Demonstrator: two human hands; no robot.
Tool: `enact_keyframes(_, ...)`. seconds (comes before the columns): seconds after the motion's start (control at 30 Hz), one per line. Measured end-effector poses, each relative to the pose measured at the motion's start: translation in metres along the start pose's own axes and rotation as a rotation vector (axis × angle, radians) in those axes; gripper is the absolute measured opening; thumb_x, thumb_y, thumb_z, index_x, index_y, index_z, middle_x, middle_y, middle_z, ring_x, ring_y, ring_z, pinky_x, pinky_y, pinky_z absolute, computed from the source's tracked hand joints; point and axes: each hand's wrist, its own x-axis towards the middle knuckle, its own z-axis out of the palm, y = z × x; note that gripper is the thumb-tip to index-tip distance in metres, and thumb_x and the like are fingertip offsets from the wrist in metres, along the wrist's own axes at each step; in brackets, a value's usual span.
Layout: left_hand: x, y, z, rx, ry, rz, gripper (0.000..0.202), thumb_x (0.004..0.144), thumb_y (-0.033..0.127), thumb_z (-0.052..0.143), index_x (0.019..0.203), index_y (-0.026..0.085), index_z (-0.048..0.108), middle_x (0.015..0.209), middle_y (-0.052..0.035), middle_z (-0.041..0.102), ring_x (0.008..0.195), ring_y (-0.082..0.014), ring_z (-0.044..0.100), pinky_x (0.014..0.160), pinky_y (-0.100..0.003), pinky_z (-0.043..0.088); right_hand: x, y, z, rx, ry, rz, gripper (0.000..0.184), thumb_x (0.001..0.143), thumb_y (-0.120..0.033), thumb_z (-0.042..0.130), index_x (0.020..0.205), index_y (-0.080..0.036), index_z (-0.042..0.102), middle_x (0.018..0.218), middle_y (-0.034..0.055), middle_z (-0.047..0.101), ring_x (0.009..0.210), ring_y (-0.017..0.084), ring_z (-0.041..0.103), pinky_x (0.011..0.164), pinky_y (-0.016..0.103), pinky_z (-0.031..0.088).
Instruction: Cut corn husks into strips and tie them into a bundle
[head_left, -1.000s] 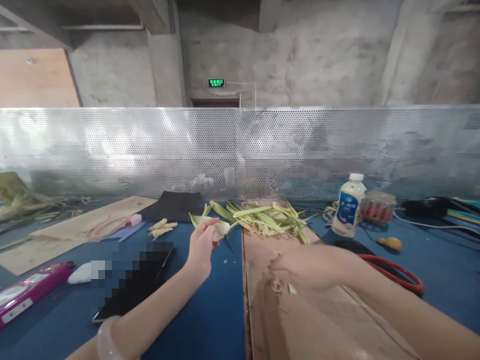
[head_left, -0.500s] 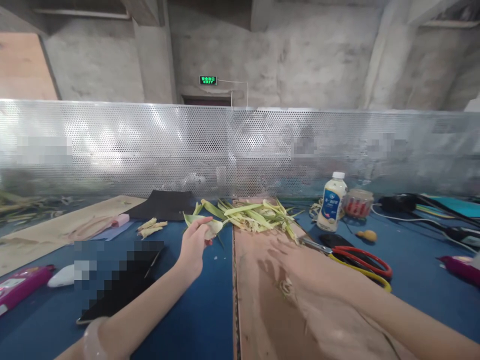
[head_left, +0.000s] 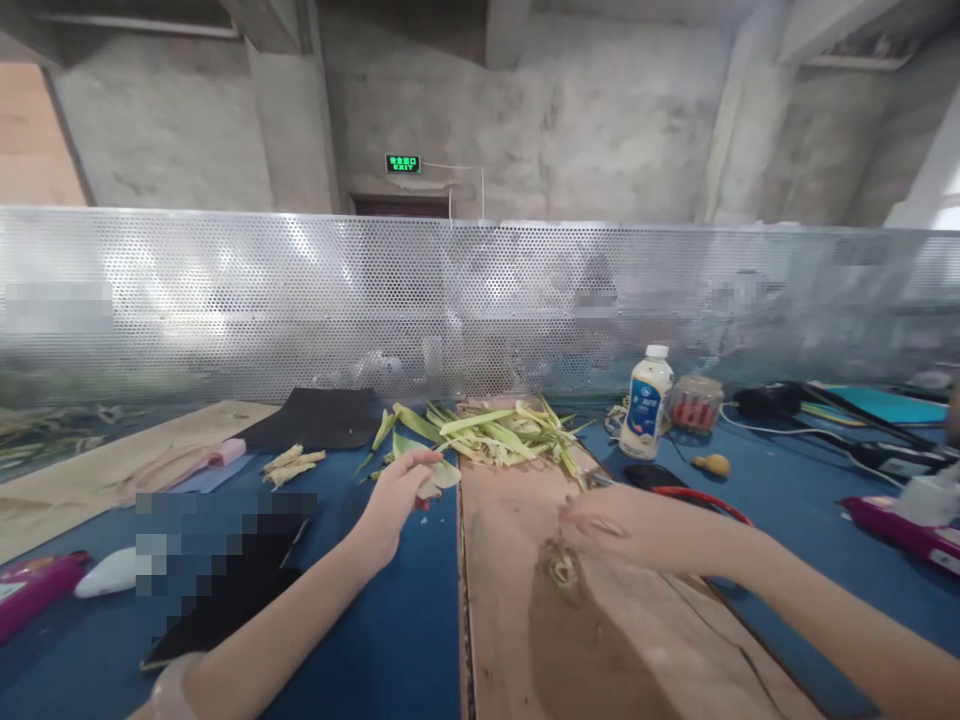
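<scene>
**Husk piece [head_left: 444, 480]: Pinched in Left Hand, Near Edge of Board**

Your left hand [head_left: 394, 500] pinches the pale husk piece between thumb and fingers. The piece is above the blue table [head_left: 405, 620], at the left edge of the brown board [head_left: 499, 540]. A wristband [head_left: 176, 685] encircles your left wrist.

Your right hand [head_left: 607, 520] is over the board, palm down, with its fingers curled. You cannot tell from this view whether its fingertips are pressed together or pinch anything. A small coil of fibre [head_left: 561, 567] lies on the board near those fingers. A red handle [head_left: 712, 498] shows just beyond the right wrist.

The husk pile [head_left: 510, 435], green and pale, lies at the far end of the board. Pale twists [head_left: 292, 463] lie on the table to the left.

Readable markings: the lit green sign [head_left: 403, 164] on the wall reads "安全出口" above "EXIT".

Unreadable markings: the white-capped bottle [head_left: 646, 405] stands upright with a blue label; its white lettering is too small to read. Beside it, the clear jar [head_left: 695, 405] shows red through its side. The purple device [head_left: 900, 525] at far right carries a white label, also too small to read.
</scene>
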Motion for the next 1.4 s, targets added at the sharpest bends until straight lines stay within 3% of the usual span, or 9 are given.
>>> enact_keyframes(0.1,-0.012,0.004,0.008,0.079,-0.146,0.013,0.033,0.064,0.022,0.063,0.096,0.016,0.065,0.071,-0.0027,0.064,0.06,-0.0148,0.055,0.053,-0.024,0.042,0.005,-0.005,-0.012,0.056,0.062,0.079,0.033,0.089,-0.022,0.037,0.105,-0.017,0.066,0.109,0.009,0.066,0.093,0.021,0.06,0.08,0.032,0.046)
enact_keyframes(0.23,-0.021,0.005,0.012,0.191,-0.278,0.179,0.038,0.065,0.02,0.067,0.103,0.022,0.065,0.087,-0.0046,0.066,0.071,-0.0175,0.06,0.065,-0.027,0.046,0.029,-0.022,0.003,0.326,0.158,0.147,0.038,0.088,-0.034,0.044,0.12,-0.017,0.057,0.113,0.0092,0.064,0.094,0.02,0.061,0.081,0.034,0.047)
enact_keyframes(0.47,-0.021,0.003,0.016,0.081,-0.479,0.22,0.046,0.069,0.02,0.065,0.115,0.024,0.061,0.101,-0.0097,0.066,0.083,-0.0231,0.064,0.074,-0.034,0.05,0.077,-0.03,0.041,0.684,0.284,0.192,0.019,0.075,-0.032,0.06,0.086,-0.017,0.062,0.077,0.0031,0.066,0.065,0.015,0.059,0.058,0.027,0.048)
enact_keyframes(0.57,-0.014,-0.001,0.017,0.011,-0.431,0.284,0.066,0.071,0.02,0.065,0.133,0.027,0.043,0.107,-0.0086,0.063,0.08,-0.0181,0.063,0.072,-0.03,0.051,0.09,-0.025,0.048,0.797,0.26,0.16,0.014,0.075,-0.03,0.057,0.073,-0.016,0.059,0.066,-0.0002,0.06,0.055,0.012,0.055,0.051,0.024,0.047)
enact_keyframes(0.7,0.006,-0.011,0.017,0.054,-0.24,0.332,0.083,0.075,0.027,0.063,0.142,0.024,0.013,0.103,-0.0078,0.061,0.053,-0.0092,0.054,0.054,-0.025,0.048,0.097,-0.024,0.058,0.837,0.418,0.167,0.02,0.081,-0.034,0.052,0.087,-0.016,0.059,0.08,0.0027,0.063,0.068,0.014,0.059,0.059,0.026,0.05)
enact_keyframes(0.77,0.015,-0.014,0.019,0.103,-0.211,0.324,0.065,0.078,0.033,0.06,0.134,0.016,0.032,0.089,-0.0072,0.063,0.05,-0.0108,0.054,0.048,-0.025,0.045,0.098,-0.027,0.062,0.831,0.486,0.167,0.022,0.082,-0.034,0.05,0.09,-0.016,0.058,0.084,0.0041,0.064,0.073,0.016,0.06,0.062,0.028,0.05)
enact_keyframes(0.83,0.02,-0.015,0.023,0.162,-0.222,0.316,0.038,0.082,0.039,0.055,0.107,0.012,0.056,0.074,-0.0056,0.063,0.052,-0.0135,0.055,0.045,-0.025,0.043,0.098,-0.029,0.065,0.823,0.517,0.156,0.022,0.084,-0.035,0.048,0.089,-0.016,0.057,0.086,0.0046,0.064,0.073,0.016,0.06,0.062,0.028,0.049)
enact_keyframes(0.93,0.022,-0.014,0.031,0.244,-0.193,0.33,0.031,0.087,0.04,0.048,0.08,0.013,0.061,0.063,-0.0025,0.06,0.051,-0.0117,0.054,0.05,-0.025,0.045,0.095,-0.031,0.063,0.81,0.537,0.169,0.022,0.086,-0.036,0.045,0.086,-0.016,0.055,0.081,0.0051,0.064,0.065,0.015,0.06,0.058,0.027,0.048)
enact_keyframes(1.4,0.015,-0.003,0.088,0.383,0.177,0.528,0.027,0.091,0.037,0.047,0.097,0.013,0.059,0.087,-0.0034,0.061,0.074,-0.0134,0.059,0.069,-0.032,0.05,0.086,-0.019,0.069,0.662,0.744,0.249,0.032,0.093,-0.043,0.025,0.074,-0.022,0.039,0.056,-0.0033,0.049,0.051,0.013,0.051,0.053,0.024,0.041)
